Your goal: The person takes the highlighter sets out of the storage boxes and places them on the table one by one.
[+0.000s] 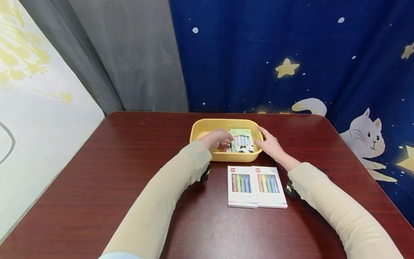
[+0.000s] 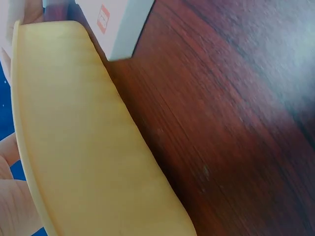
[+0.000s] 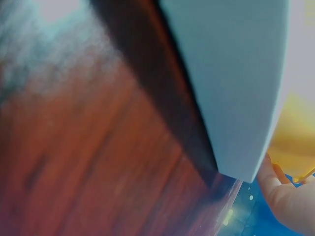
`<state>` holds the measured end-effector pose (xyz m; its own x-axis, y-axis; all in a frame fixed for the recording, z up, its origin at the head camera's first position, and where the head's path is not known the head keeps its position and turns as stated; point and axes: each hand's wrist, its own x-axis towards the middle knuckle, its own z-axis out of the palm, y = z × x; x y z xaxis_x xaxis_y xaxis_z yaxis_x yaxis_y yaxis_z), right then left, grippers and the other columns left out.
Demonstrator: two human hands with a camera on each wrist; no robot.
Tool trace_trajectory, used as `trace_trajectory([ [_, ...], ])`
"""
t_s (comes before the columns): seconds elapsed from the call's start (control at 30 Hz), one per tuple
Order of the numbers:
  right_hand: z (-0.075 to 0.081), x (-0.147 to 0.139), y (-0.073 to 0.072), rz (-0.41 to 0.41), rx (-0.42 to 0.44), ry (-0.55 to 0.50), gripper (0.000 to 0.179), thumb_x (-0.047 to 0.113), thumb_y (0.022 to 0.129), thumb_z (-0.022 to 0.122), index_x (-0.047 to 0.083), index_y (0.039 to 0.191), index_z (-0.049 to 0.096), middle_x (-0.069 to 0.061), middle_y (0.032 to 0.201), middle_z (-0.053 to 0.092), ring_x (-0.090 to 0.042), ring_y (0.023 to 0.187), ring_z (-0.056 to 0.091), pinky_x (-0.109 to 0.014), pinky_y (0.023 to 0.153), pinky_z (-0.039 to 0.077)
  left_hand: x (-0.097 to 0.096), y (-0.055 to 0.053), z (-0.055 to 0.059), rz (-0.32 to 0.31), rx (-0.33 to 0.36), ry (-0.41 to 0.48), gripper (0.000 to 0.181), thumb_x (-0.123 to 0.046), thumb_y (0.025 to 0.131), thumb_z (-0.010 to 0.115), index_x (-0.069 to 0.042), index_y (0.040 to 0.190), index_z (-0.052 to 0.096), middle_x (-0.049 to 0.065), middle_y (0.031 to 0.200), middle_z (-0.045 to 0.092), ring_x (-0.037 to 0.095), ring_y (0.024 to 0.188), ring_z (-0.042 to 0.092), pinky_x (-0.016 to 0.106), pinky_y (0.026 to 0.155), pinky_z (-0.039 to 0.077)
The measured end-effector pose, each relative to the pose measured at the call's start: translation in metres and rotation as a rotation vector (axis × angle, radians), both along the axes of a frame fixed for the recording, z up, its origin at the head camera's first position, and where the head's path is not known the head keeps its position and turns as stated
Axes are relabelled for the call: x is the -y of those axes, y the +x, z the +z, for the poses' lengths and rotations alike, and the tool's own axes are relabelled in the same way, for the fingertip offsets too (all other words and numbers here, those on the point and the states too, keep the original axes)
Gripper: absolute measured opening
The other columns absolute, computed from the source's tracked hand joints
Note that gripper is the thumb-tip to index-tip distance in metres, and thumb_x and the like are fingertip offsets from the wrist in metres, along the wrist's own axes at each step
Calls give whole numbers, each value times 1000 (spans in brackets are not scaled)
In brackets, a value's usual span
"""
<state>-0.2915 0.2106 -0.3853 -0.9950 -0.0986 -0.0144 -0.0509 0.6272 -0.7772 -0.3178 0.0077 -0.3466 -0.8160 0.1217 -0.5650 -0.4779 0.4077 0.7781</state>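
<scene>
A yellow plastic basket stands toward the far side of the table. Inside its right half lies a green-and-white crayon-like stick box with a panda print. My left hand reaches over the near rim, its loosely bent fingertips at the box's left edge; part of them is hidden. On the other side, my right hand touches the basket's right rim, thumb and fingers spread. Two white boxes with windows showing coloured sticks, a left one and a right one, lie side by side before the basket.
The dark red wooden table has rounded far corners. Behind it hang a grey curtain and a blue starry curtain. A white panel with yellow flowers borders the left side.
</scene>
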Motion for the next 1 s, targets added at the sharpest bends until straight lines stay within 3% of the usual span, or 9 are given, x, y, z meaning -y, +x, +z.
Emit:
trace_trajectory([
  [0.23, 1, -1, 0, 10, 2, -5, 66, 15, 88, 51, 9, 146, 20, -22, 145, 28, -35, 126, 34, -48, 101, 34, -9, 3, 5, -10, 18, -8, 44, -11, 88, 57, -8, 130, 45, 15, 117, 53, 14, 54, 47, 19, 51, 45],
  [0.4, -1, -1, 0, 5, 3, 4, 67, 15, 88, 51, 10, 146, 20, -22, 145, 29, -34, 124, 35, -47, 99, 34, -18, -55, -58, 58, 44, 72, 44, -9, 82, 61, -13, 124, 49, 17, 109, 53, 17, 47, 51, 25, 43, 47],
  [0.47, -2, -2, -1, 4, 1, 10, 66, 16, 88, 51, 10, 146, 20, -23, 144, 29, -34, 123, 37, -47, 98, 35, -21, -76, -83, 67, 58, 95, 43, -8, 82, 61, -14, 123, 50, 18, 110, 53, 19, 48, 53, 26, 46, 49],
  [0.5, -2, -2, -1, 4, 0, 12, 66, 16, 88, 51, 10, 146, 20, -23, 144, 30, -34, 123, 37, -47, 98, 35, -21, -81, -89, 68, 59, 103, 43, -8, 82, 62, -14, 123, 51, 19, 111, 52, 20, 49, 53, 26, 46, 49],
  [0.63, -3, -2, -2, 6, 0, 19, 66, 16, 88, 51, 10, 146, 20, -23, 144, 29, -34, 123, 37, -47, 98, 35, -21, -79, -87, 75, 68, 115, 37, -7, 80, 64, -11, 116, 54, 16, 107, 54, 20, 53, 54, 26, 48, 50],
  [0.77, -2, -2, -2, 8, 0, 18, 66, 15, 88, 51, 10, 146, 19, -23, 144, 29, -34, 123, 37, -47, 99, 35, -22, -88, -97, 87, 67, 115, 28, -5, 78, 65, -7, 105, 55, 11, 91, 51, 21, 56, 54, 26, 47, 50],
  [1.0, -1, -1, -2, 6, 0, 13, 66, 16, 88, 52, 11, 146, 21, -22, 144, 30, -34, 120, 40, -45, 96, 39, -25, -98, -108, 107, 86, 143, 15, 1, 81, 60, -2, 95, 55, 13, 91, 52, 24, 67, 59, 32, 59, 55],
])
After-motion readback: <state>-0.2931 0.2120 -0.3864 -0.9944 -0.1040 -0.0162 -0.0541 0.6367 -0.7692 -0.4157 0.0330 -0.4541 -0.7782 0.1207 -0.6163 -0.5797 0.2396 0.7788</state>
